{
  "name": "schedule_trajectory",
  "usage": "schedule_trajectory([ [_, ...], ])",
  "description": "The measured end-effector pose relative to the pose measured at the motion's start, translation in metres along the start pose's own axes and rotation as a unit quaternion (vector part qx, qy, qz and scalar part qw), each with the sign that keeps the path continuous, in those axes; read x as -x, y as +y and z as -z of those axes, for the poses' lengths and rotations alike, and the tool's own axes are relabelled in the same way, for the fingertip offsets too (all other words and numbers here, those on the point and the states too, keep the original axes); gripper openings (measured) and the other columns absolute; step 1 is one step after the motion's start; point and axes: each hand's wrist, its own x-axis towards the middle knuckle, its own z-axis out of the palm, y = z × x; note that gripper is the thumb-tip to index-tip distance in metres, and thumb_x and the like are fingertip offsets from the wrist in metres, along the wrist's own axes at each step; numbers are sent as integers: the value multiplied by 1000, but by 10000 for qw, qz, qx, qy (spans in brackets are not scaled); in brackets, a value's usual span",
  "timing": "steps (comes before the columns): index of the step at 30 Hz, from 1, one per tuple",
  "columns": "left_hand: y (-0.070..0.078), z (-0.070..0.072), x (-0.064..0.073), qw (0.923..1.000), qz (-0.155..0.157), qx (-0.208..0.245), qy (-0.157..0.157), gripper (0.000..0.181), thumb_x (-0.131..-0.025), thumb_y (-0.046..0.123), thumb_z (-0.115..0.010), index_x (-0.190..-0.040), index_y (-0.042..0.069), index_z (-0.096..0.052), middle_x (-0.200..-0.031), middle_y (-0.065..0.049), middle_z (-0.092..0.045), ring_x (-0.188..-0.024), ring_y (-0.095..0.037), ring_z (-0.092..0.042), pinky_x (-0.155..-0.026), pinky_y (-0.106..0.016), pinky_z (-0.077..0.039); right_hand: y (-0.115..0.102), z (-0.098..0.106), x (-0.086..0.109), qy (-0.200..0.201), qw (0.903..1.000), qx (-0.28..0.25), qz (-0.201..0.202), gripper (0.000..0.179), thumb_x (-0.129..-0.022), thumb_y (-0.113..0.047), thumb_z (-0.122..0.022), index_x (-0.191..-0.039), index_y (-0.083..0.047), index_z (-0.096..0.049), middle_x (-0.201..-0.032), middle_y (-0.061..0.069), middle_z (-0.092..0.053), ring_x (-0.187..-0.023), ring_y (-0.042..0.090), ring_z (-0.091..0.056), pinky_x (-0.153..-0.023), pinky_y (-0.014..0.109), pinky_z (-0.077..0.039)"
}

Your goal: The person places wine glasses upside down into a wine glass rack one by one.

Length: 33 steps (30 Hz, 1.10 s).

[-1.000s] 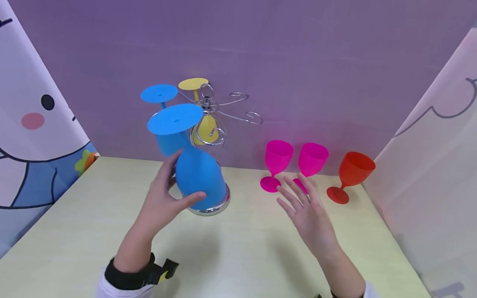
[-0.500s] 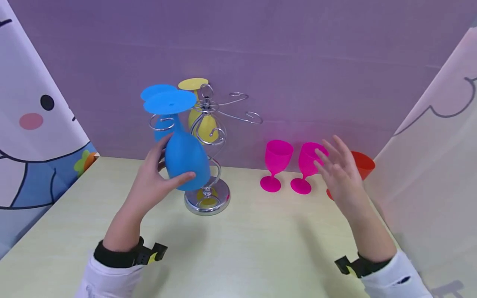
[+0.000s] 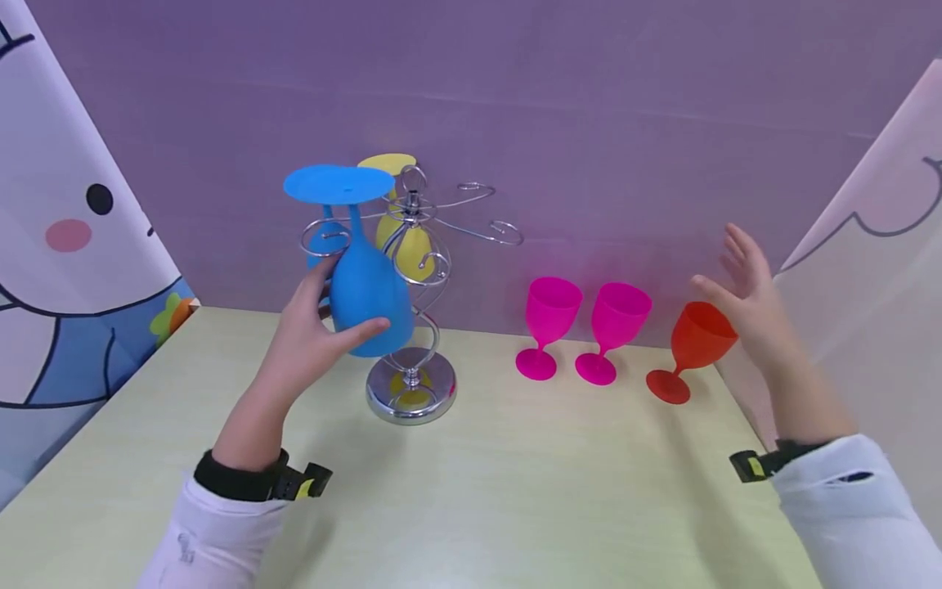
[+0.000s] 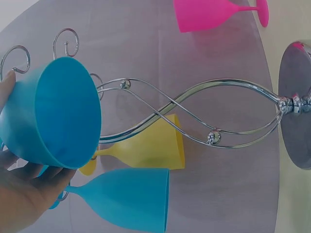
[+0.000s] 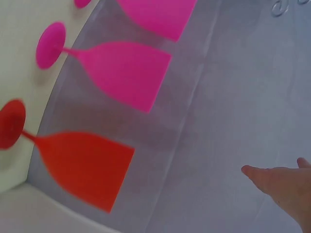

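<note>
My left hand (image 3: 305, 331) grips an upside-down blue goblet (image 3: 371, 303) round its bowl, thumb across the front. The goblet's foot is up, beside a curled arm of the chrome goblet rack (image 3: 410, 388). In the left wrist view the held blue goblet (image 4: 68, 114) shows its open mouth. Behind it a second blue goblet (image 4: 129, 199) hangs inverted on the rack, mostly hidden in the head view. A yellow goblet (image 3: 412, 249) hangs at the rack's back. My right hand (image 3: 758, 303) is raised with fingers apart, holding nothing, near the red goblet (image 3: 702, 335).
Two pink goblets, one left (image 3: 552, 311) and one right (image 3: 620, 317), stand upright on the pale table (image 3: 515, 491) near the purple backdrop (image 3: 589, 123). Two curled rack arms (image 3: 478, 233) stick out to the right. A cartoon panel (image 3: 81, 286) stands at left.
The left hand has raised the blue goblet slightly and moved it left and back towards the rack arm. The right hand has moved right and up, away from the pink goblets.
</note>
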Motion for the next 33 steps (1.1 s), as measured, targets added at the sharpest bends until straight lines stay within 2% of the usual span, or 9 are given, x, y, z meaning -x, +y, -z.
schedule_trajectory([
  [5,-3,-2,-4,10000,95,-31,2,95,-76,43,-70,-146,18,-11,-145,-19,-26,-124,-42,-33,-92,-60,-39,11,14,-11,-161,9960,837,-259,83,-85,-38,-61,-142,-45,-1,-154,-3,2,-137,32,1,-99,66,-25],
  [11,-6,-2,-7,9997,227,-48,-15,96,-77,44,-69,-147,16,-9,-145,-21,-25,-124,-44,-32,-92,-62,-38,23,24,-21,-399,9839,1720,-283,92,-82,-43,-63,-145,-37,3,-153,12,4,-135,41,2,-89,74,-25],
  [16,-9,-2,-9,9996,288,-50,25,97,-77,45,-69,-146,15,-9,-144,-21,-25,-124,-44,-32,-92,-62,-38,36,30,-28,-647,9767,1996,-446,97,-81,-46,-63,-146,-28,7,-153,16,6,-134,44,3,-87,77,-24],
  [20,-11,-2,-11,9995,299,-30,63,97,-77,45,-69,-146,13,-9,-144,-22,-26,-124,-45,-32,-92,-62,-38,48,33,-34,-889,9690,2219,-621,100,-81,-47,-64,-146,-21,8,-151,22,6,-132,48,1,-86,75,-27],
  [25,-14,-1,-14,9992,374,103,105,97,-78,45,-69,-146,11,-9,-144,-22,-25,-124,-45,-31,-93,-62,-37,60,35,-37,-1207,9567,2594,-540,103,-79,-39,-68,-146,-10,5,-148,29,0,-130,51,-2,-86,71,-33],
  [33,-22,1,-13,9978,493,377,253,94,-79,43,-68,-147,19,-7,-146,-20,-23,-126,-45,-29,-93,-63,-36,74,37,-39,-1598,9391,2983,-603,109,-73,-34,-74,-145,-8,4,-145,32,4,-129,52,2,-85,70,-35],
])
